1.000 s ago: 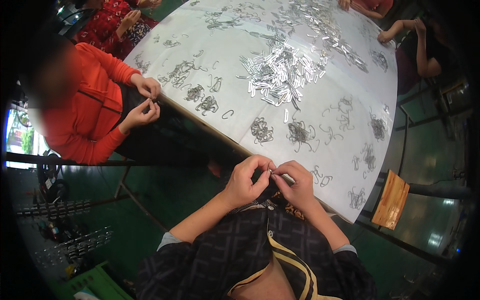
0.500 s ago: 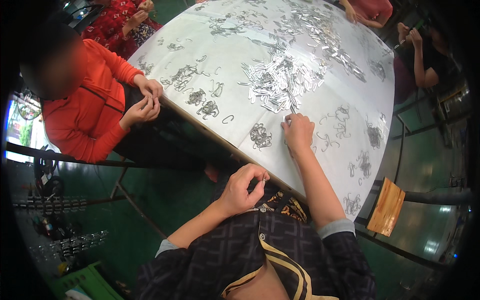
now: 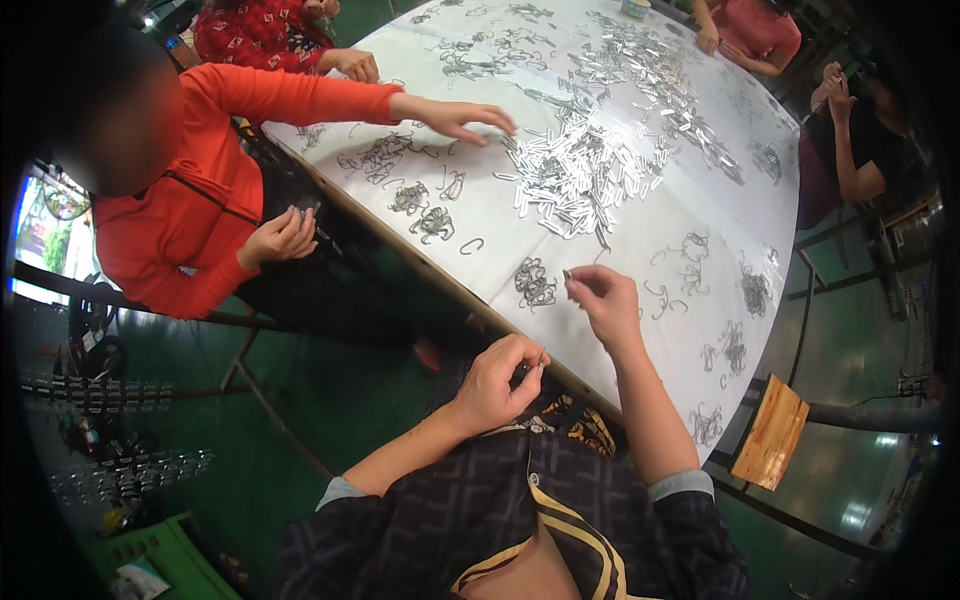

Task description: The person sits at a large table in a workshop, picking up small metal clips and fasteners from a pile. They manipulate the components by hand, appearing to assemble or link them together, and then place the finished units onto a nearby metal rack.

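My right hand (image 3: 608, 300) is raised a little over the white tabletop, its thumb and forefinger pinching a small metal piece (image 3: 568, 276). Just left of it lies a clump of dark C-shaped metal hooks (image 3: 535, 284). Beyond both is a large heap of shiny narrow metal strips (image 3: 575, 185). At the table's near edge my left hand (image 3: 498, 382) is closed, thumb against forefinger, on another small piece (image 3: 542, 368) that barely shows. Its exact shape is hidden by the fingers.
A co-worker in an orange jacket (image 3: 190, 210) sits at the left, one arm stretched over the table (image 3: 480, 280). Other people work around the far side. More hooks (image 3: 690, 262) lie in groups at the right, and a wooden stool (image 3: 770, 432) stands beside the table.
My right hand has drawn back from the strip heap toward me, with a small metal piece in its fingertips. My left hand stays near the edge. The orange-sleeved co-worker has reached toward the heap.
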Action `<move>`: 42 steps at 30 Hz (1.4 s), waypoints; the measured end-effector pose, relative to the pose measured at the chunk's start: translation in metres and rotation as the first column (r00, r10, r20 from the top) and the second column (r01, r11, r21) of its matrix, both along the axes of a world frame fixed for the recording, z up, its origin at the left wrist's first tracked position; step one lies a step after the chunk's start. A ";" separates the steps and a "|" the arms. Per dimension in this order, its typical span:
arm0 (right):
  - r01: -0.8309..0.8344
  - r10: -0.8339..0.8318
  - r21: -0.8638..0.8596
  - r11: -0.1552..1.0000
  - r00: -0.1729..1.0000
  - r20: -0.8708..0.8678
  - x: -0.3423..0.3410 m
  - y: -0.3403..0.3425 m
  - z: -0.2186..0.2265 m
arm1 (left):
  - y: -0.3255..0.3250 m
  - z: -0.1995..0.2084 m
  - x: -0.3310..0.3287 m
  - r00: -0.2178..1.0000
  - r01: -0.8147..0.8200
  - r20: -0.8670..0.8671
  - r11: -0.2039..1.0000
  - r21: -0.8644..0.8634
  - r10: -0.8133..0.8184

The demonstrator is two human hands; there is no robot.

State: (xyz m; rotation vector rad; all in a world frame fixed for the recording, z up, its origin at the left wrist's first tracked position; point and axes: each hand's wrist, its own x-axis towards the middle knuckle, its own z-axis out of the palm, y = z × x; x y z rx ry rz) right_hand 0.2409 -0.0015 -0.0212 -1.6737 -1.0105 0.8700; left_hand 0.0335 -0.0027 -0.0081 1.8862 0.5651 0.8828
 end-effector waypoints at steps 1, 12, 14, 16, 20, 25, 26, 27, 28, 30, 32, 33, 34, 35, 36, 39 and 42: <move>-0.025 0.023 -0.006 1.000 0.980 -0.196 -0.005 -0.010 0.007 | 0.000 -0.001 0.000 1.000 -0.012 -0.005 1.000 0.002 0.012; -0.022 0.029 0.042 0.999 0.983 -0.179 -0.041 -0.061 0.029 | -0.003 -0.003 0.006 0.994 -0.045 -0.099 0.996 0.080 0.053; -0.008 0.019 0.103 0.995 0.994 -0.110 -0.044 -0.064 0.028 | -0.004 -0.002 0.005 0.990 -0.041 -0.128 0.994 0.105 0.055; -0.006 0.015 0.151 0.989 0.998 -0.063 -0.050 -0.066 0.029 | -0.003 -0.003 0.004 0.988 -0.018 -0.148 0.992 0.122 0.036; -0.028 0.027 0.217 0.976 1.000 0.005 -0.055 -0.069 0.033 | -0.004 -0.006 0.001 0.986 -0.016 -0.165 0.990 0.138 0.039; -0.078 0.048 0.286 0.955 0.993 0.110 -0.057 -0.072 0.032 | -0.004 -0.005 -0.004 0.985 -0.008 -0.169 0.998 0.068 0.020; -0.085 0.050 0.295 0.952 0.991 0.124 -0.057 -0.073 0.032 | -0.002 -0.003 -0.005 0.989 -0.012 -0.144 0.995 0.103 0.027; -0.092 0.052 0.304 0.948 0.989 0.138 -0.057 -0.074 0.033 | 0.002 0.001 -0.007 0.992 -0.017 -0.119 0.990 0.137 0.034; -0.091 0.046 0.301 0.949 0.987 0.155 -0.056 -0.075 0.033 | 0.007 0.007 -0.010 0.995 -0.024 -0.093 0.985 0.172 0.040; -0.095 0.039 0.294 0.951 0.981 0.190 -0.055 -0.077 0.036 | 0.023 0.048 -0.021 1.000 -0.003 -0.012 0.976 0.219 0.005; -0.080 0.022 0.298 0.951 0.981 0.194 -0.053 -0.081 0.037 | 0.034 0.100 -0.031 0.962 0.116 0.217 0.966 0.230 -0.167; -0.070 0.011 0.302 0.951 0.981 0.192 -0.052 -0.082 0.036 | 0.033 0.125 -0.035 0.894 0.195 0.362 0.956 0.222 -0.266; -0.074 0.017 0.312 0.947 0.983 0.180 -0.053 -0.083 0.035 | 0.029 0.147 -0.037 0.741 0.310 0.525 0.907 0.286 -0.419; -0.097 0.040 0.316 0.944 0.982 0.182 -0.054 -0.081 0.030 | 0.026 0.164 -0.038 0.581 0.394 0.614 0.845 0.363 -0.534; -0.045 -0.022 0.323 0.945 0.979 0.203 -0.048 -0.087 0.022 | 0.032 0.172 -0.027 0.331 0.524 0.655 0.710 0.471 -0.679; -0.113 0.069 0.288 0.951 0.985 0.158 -0.057 -0.085 0.033 | 0.016 0.202 -0.013 -0.017 0.550 0.653 0.538 0.638 -0.757; -0.099 0.065 0.300 0.949 0.990 0.122 -0.058 -0.087 0.029 | 0.009 0.204 0.000 -0.124 0.575 0.658 0.486 0.658 -0.743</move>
